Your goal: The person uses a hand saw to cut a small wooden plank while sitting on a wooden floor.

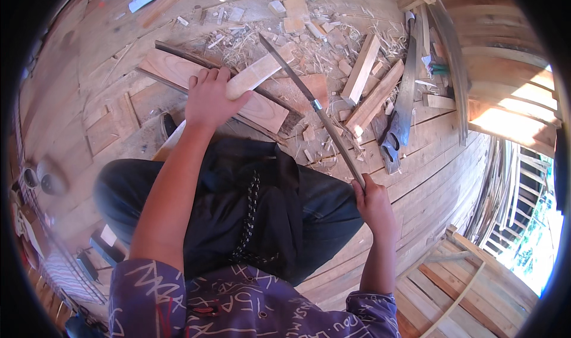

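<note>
Across a plank floor (428,144), a board (269,109) edged by dark lengths of wood lies before a seated person, partly hidden by the left hand (209,100), with a handsaw (406,91) further right. A long-handled blade (312,100) slants from lower right to upper left, tip pointing away, its handle's end concealed in the closed right hand (375,202), and it crosses a pale strip (262,73), contact unclear. That strip points up and right, gripped by the partly curled left hand that hides its near end; offcuts (361,70) and shavings (242,46) clutter the far side.
</note>
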A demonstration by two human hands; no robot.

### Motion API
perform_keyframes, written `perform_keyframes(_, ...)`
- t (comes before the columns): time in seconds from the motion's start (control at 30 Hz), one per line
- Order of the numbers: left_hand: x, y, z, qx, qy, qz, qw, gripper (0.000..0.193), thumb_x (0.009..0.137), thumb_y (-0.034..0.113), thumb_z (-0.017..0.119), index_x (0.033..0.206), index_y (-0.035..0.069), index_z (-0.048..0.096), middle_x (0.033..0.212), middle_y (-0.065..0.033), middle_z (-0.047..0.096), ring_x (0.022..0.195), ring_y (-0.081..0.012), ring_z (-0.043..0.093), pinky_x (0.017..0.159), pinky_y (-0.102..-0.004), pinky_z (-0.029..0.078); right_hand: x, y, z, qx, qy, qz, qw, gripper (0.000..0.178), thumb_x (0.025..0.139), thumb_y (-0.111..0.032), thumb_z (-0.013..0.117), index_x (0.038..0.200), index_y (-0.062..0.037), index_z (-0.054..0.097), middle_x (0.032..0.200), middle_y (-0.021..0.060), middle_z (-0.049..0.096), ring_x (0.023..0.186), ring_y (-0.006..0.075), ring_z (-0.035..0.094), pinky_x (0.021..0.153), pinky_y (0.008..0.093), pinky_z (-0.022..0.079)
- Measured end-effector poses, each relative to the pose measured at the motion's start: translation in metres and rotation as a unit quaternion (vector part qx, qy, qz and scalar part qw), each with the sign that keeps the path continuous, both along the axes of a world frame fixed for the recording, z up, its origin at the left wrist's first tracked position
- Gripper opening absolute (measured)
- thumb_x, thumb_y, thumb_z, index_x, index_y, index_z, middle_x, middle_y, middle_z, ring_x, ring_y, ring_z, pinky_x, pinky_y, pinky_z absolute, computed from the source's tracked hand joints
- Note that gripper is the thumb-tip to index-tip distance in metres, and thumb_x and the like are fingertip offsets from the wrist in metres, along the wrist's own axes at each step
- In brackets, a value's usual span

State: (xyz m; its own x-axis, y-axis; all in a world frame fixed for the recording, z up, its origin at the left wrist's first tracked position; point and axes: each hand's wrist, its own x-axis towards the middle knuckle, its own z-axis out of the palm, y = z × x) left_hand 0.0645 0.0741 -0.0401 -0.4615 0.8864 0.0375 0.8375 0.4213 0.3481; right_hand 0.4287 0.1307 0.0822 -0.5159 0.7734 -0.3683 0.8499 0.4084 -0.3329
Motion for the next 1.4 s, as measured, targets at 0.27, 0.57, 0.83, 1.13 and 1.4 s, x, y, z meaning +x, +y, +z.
perform_keyframes(0.27,-0.004,-0.001,-0.002,-0.002,-0.016,-0.003,1.000,0.054,0.077,0.055,0.065,0.101,0.007,0.061,0.101,-0.0114,0.062,0.102,-0.0291,0.055,0.094,-0.0404,0.038,-0.051,0.031,-0.029,0.027,0.002,0.058,0.998,0.023,0.094,-0.022,0.060,0.092,0.0012,0.058,0.062,0.0251,0.058,0.063,0.0443,0.060,0.055,0.0510,0.046)
perform_keyframes(0.57,-0.005,-0.003,-0.010,0.008,0.011,-0.001,1.000,0.055,0.077,0.055,0.065,0.101,0.006,0.061,0.100,-0.0121,0.063,0.103,-0.0288,0.055,0.093,-0.0398,0.038,-0.008,-0.001,0.026,-0.036,-0.054,-0.035,0.997,0.020,0.094,-0.017,0.059,0.091,0.0024,0.058,0.062,0.0248,0.057,0.063,0.0449,0.060,0.053,0.0501,0.042)
perform_keyframes(0.83,-0.005,-0.001,-0.009,0.009,-0.005,-0.004,1.000,0.057,0.077,0.056,0.066,0.103,0.006,0.061,0.102,-0.0119,0.063,0.105,-0.0278,0.055,0.093,-0.0395,0.038,-0.065,0.030,-0.027,0.031,0.016,0.051,0.998,0.021,0.094,-0.017,0.059,0.090,0.0036,0.057,0.064,0.0270,0.058,0.064,0.0463,0.059,0.053,0.0505,0.044)
perform_keyframes(1.13,-0.001,-0.006,-0.011,0.018,-0.006,-0.011,1.000,0.057,0.077,0.056,0.065,0.106,0.007,0.060,0.102,-0.0112,0.062,0.107,-0.0276,0.055,0.095,-0.0407,0.037,-0.063,0.014,-0.002,0.033,-0.027,0.025,0.999,0.018,0.094,-0.017,0.060,0.091,0.0004,0.058,0.062,0.0248,0.058,0.061,0.0432,0.061,0.051,0.0491,0.044)
perform_keyframes(1.4,-0.001,-0.005,-0.006,-0.013,-0.013,-0.014,1.000,0.058,0.077,0.056,0.065,0.107,0.006,0.059,0.103,-0.0120,0.062,0.108,-0.0281,0.054,0.096,-0.0415,0.037,-0.044,0.022,-0.036,0.082,-0.006,0.029,0.996,0.018,0.094,-0.019,0.060,0.098,-0.0016,0.059,0.065,0.0238,0.060,0.062,0.0419,0.062,0.053,0.0494,0.045)
